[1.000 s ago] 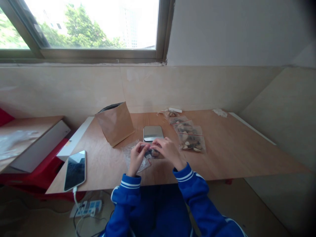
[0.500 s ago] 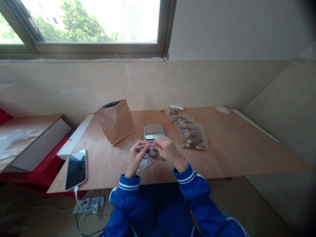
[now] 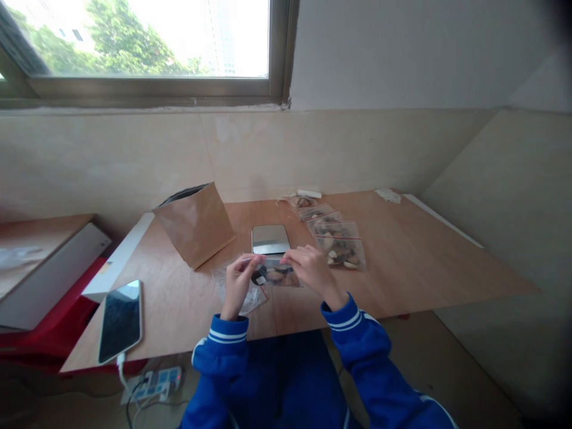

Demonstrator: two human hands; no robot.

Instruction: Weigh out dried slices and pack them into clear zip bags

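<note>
Between my hands, a clear zip bag (image 3: pixel 277 274) with brown and dark dried pieces inside is held by its top edge. My left hand (image 3: pixel 240 277) pinches the left end of that edge, and my right hand (image 3: pixel 311 268) pinches it nearer the right end. Beneath my left hand lie several empty clear zip bags (image 3: pixel 254 301) on the table. A small digital scale (image 3: pixel 270 238) with a shiny metal top sits just beyond my hands. To the right is an overlapping row of filled zip bags (image 3: pixel 342 253) with dried pieces.
A brown paper bag (image 3: pixel 196 226) stands open at the back left of the wooden table (image 3: pixel 402 256). A phone (image 3: pixel 120 322) with a charging cable lies at the left front edge. Crumpled white tissue (image 3: pixel 388 195) lies at the far right.
My hands have moved apart along the bag's top edge, so more of the bag shows between them. The whole view has shifted a little to the right.
</note>
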